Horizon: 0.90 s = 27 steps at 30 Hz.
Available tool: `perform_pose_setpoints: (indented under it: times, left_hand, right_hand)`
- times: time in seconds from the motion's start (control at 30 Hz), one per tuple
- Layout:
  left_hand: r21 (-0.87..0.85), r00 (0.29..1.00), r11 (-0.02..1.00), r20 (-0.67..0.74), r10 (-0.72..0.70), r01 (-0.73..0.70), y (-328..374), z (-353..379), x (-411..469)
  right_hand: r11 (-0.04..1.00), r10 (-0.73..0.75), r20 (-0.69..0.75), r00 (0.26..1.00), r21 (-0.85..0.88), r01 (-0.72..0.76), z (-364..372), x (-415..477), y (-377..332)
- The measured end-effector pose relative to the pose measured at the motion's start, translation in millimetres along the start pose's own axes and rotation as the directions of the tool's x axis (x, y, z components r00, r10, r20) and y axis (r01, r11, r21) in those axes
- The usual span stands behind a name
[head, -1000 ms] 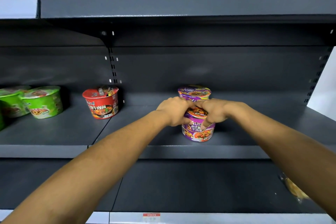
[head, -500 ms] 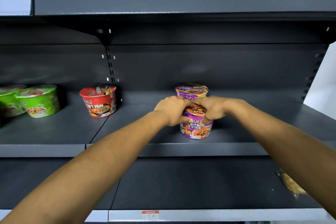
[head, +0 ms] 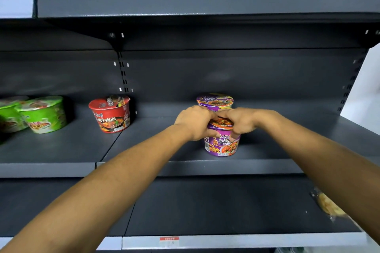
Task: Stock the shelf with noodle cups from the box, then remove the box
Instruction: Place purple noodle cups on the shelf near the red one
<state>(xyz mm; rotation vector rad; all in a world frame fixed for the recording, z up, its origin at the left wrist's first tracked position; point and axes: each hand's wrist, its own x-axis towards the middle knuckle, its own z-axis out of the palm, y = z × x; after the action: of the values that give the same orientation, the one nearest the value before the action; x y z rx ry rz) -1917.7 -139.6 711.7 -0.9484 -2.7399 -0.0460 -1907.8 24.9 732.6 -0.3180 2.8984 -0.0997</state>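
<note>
A purple noodle cup [head: 222,143] stands near the front of the dark grey middle shelf [head: 205,167]. My left hand [head: 194,122] grips its rim from the left and my right hand [head: 238,121] grips it from the right, fingers curled over the lid. A second purple cup [head: 214,101] stands right behind it, partly hidden by my hands. A red noodle cup [head: 111,113] sits to the left. Green cups [head: 44,114] stand at the far left. The box is out of view.
The upper shelf [head: 205,5] overhangs the cups closely. A clear packet of something yellow [head: 327,204] lies at the right on the lower shelf [head: 226,205]. A white wall [head: 364,86] borders the right end.
Both hands stay on the front purple cup, which has hardly shifted on the shelf. The view moved slightly.
</note>
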Motion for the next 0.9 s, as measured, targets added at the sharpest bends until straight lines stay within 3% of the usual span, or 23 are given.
perform_pose_setpoints:
  times: [0.33,0.67,0.9]
  left_hand:
    - [-0.015,1.000,1.000,-0.008,-0.013,0.012,4,4,0]
    - [-0.040,0.996,0.999,0.090,0.013,-0.009,-2,-9,-6]
    - [0.025,0.995,0.996,0.046,-0.092,0.091,-18,-17,-21]
  right_hand:
    - [1.000,-0.003,-0.023,1.000,-0.029,0.002,1,-3,-2]
    - [0.990,-0.042,0.029,0.999,0.138,0.038,-11,-15,-12]
    - [0.998,-0.014,-0.142,0.990,0.057,0.023,-19,-17,-26]
